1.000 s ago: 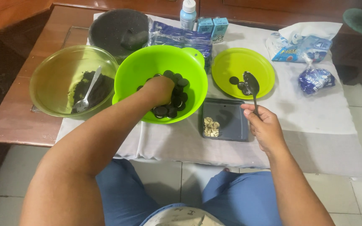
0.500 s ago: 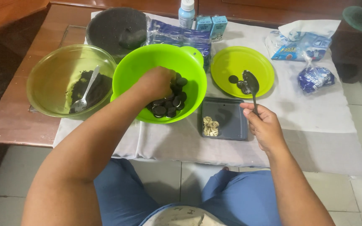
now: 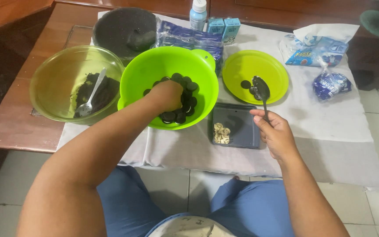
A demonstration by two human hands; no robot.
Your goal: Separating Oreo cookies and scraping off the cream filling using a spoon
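Dark cookies (image 3: 181, 103) seemingly gripped by left hand (image 3: 168, 94); right hand (image 3: 273, 131) grasps spoon (image 3: 262, 90)

Two green bowls (image 3: 49, 83) (image 3: 172, 66), one green plate (image 3: 255, 70), two spoons (image 3: 91, 94) (image 3: 262, 92), one grey tray (image 3: 240, 127), two small cartons (image 3: 216, 25) (image 3: 231, 27), one bottle (image 3: 198, 13)

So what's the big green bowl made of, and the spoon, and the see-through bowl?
The big green bowl looks like plastic: bright even colour, soft sheen. The spoon in the right hand looks like metal, dark and shiny. The see-through bowl could be glass or clear plastic; its yellowish wall shows the table through it.
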